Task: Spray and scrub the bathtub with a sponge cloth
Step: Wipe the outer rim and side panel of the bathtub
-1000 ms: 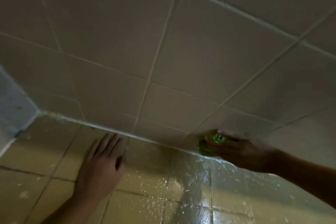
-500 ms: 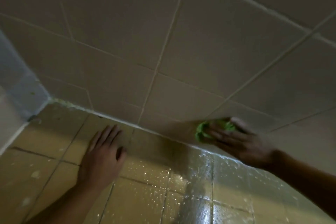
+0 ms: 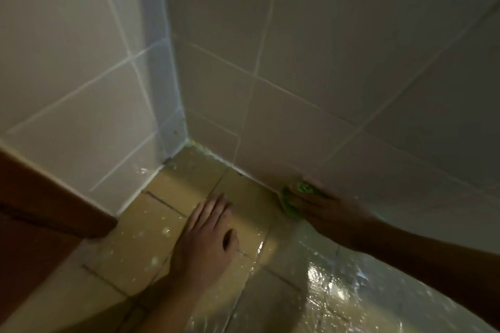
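- While the right hand (image 3: pixel 334 211) grips the green sponge cloth (image 3: pixel 291 205), bunched under curled fingers, the cloth is pressed into the joint where the yellow-brown tiled ledge (image 3: pixel 243 189) meets the pale glazed wall tiles (image 3: pixel 324 89).
- Left hand (image 3: pixel 205 238): flat on the ledge, fingers straight, holding nothing; apparently a brace.
- Step in hand, as judged: scrubbing the wall-to-ledge seam. Short, firm strokes along the grout line, with a folded edge of cloth pushed into the joint, would suit it. The wet film calls for steady weight on the bracing hand.
- Yellowish residue (image 3: pixel 200 146) sits in the corner where both walls meet the ledge, probably the patch most in need of work.
- Obstruction: the left fingertips lie near the seam but not on it, so the run to the corner looks open, though the corner itself is tight.
- Surroundings: dark brown wooden panel (image 3: pixel 40 197) at left; glossy wet patch (image 3: pixel 338 292) lower right. No spray bottle is in view.
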